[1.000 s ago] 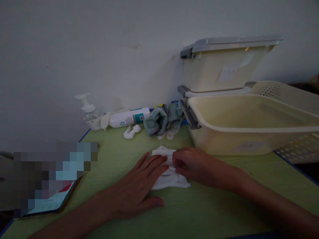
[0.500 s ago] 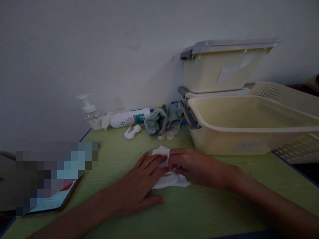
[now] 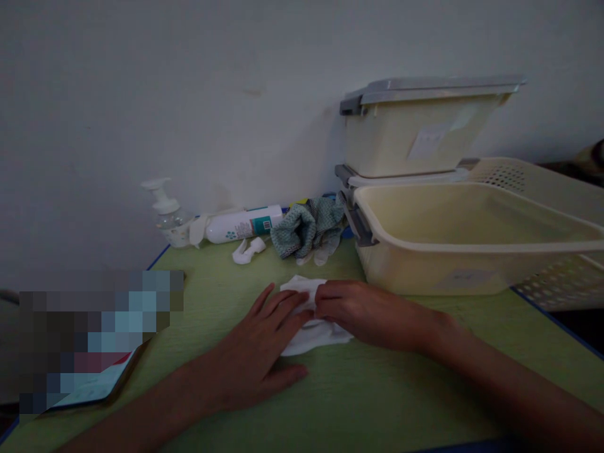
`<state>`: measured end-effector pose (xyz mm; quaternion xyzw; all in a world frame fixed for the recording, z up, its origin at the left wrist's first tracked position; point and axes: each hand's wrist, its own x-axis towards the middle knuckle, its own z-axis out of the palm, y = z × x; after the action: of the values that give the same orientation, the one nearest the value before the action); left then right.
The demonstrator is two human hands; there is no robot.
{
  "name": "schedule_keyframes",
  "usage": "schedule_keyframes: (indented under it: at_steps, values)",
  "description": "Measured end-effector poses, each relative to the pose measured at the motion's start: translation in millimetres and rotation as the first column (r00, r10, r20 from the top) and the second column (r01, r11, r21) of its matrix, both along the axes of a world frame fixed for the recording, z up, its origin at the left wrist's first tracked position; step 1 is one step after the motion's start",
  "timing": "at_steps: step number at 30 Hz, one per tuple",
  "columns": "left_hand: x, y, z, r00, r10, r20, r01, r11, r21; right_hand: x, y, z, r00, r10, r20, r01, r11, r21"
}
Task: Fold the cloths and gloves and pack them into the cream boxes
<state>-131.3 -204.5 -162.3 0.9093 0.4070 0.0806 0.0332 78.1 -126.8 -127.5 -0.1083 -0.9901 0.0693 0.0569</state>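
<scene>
A thin white cloth [image 3: 309, 338], creased in the middle, lies on the green tabletop [image 3: 358, 402] in front of me; whether it is fabric or paper I cannot tell. My left hand [image 3: 257, 346] rests over its left part with fingers stretched out and the thumb spread on the table. From the right, my right hand [image 3: 365, 314] has its fingers curled and pressed together at the cloth's middle, seemingly pinching a fold. Its fingertips are partly hidden and lie close to those of my left hand.
Along the wall stand a pump bottle [image 3: 172, 220], a white bottle [image 3: 243, 223] on its side, a white spray nozzle [image 3: 248, 250] and a crumpled grey-green cloth [image 3: 302, 229]. At right are a cream bin [image 3: 425, 267] and a lidded box [image 3: 401, 141]. A pixelated tablet-like device [image 3: 94, 380] lies left.
Both hands stay on the white cloth with almost the same pose. The whole view has shifted slightly, and the cloth's folds between the fingers look a little different.
</scene>
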Motion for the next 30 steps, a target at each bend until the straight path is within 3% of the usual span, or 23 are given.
schedule_keyframes:
  at_steps: [6, 9, 19, 30]
  values:
    - [-1, -1, -4.7, 0.999, -0.006, 0.044, 0.004, 0.999, 0.040, 5, -8, 11.0, 0.995, -0.062, 0.083, 0.074, 0.988, -0.139]
    - [-1, 0, -4.3, 0.999, -0.005, 0.049, 0.004, 0.999, 0.034, 8, -12, 13.2, 0.992, -0.081, 0.095, 0.094, 0.984, -0.148]
    - [1, 0, -1.9, 1.000, 0.001, 0.008, -0.001, 1.000, 0.028, 3, -21, -1.7, 0.995, -0.083, 0.054, 0.071, 0.976, 0.205]
    - [4, 1, -3.0, 0.995, 0.036, 0.088, -0.038, 0.999, 0.016, -7, -24, -12.1, 0.990, -0.137, -0.007, 0.133, 0.941, 0.313]
